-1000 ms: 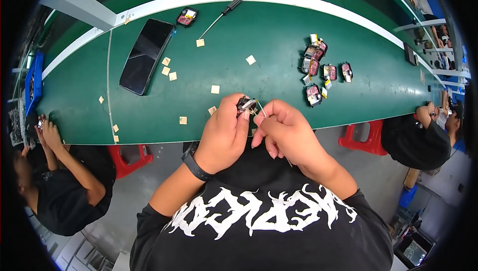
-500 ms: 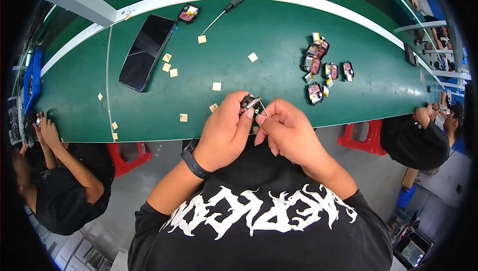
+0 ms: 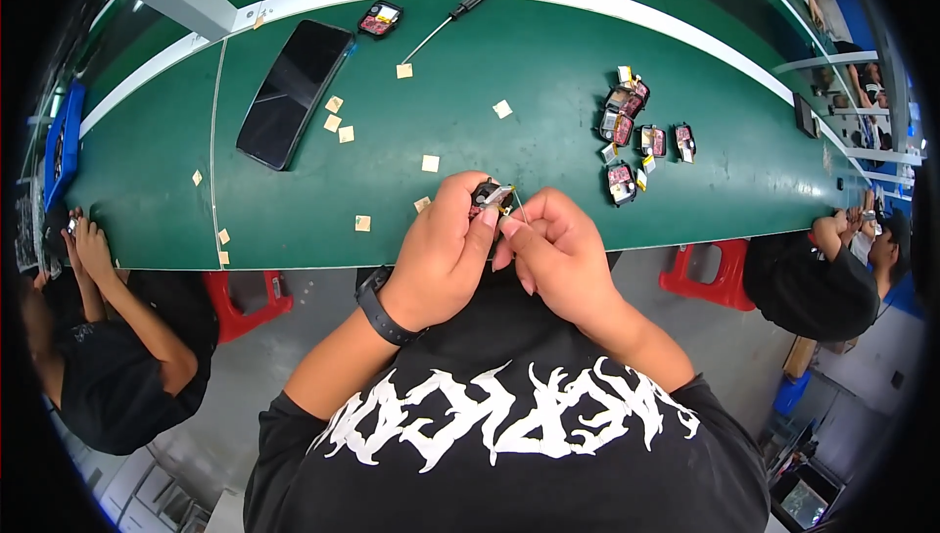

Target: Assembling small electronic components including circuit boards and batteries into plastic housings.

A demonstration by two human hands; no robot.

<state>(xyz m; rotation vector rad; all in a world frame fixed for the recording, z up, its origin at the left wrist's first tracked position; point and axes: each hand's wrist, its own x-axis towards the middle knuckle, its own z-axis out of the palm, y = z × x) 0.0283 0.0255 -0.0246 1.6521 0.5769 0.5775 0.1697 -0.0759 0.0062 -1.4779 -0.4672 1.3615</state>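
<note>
My left hand point(image 3: 446, 244) is closed around a small black device housing point(image 3: 482, 202) with a reddish circuit board and a silver battery cell point(image 3: 499, 194) tilted up from it. Thumb and fingers grip it from the left, hiding much of its body. At its right side, my right hand point(image 3: 556, 251) is closed in a pinch, fingertips touching or very near the housing's edge. A thin pale rod-like tool point(image 3: 521, 206) sticks out of those fingers; its kind cannot be made out. Both hands are just above the table's near edge.
On the green table point(image 3: 548, 34) several similar open housings point(image 3: 621, 184) are grouped at the right, and one housing point(image 3: 379, 19) lies far left of centre. A black phone point(image 3: 296, 92), a screwdriver point(image 3: 446, 26) and small beige squares point(image 3: 431, 163) lie around. Co-workers sit either side, near red stools point(image 3: 250, 303).
The view has shifted slightly. My right fingertips have come a little closer to the housing, and the battery cell is at a slightly different tilt. Both hands keep their grip.
</note>
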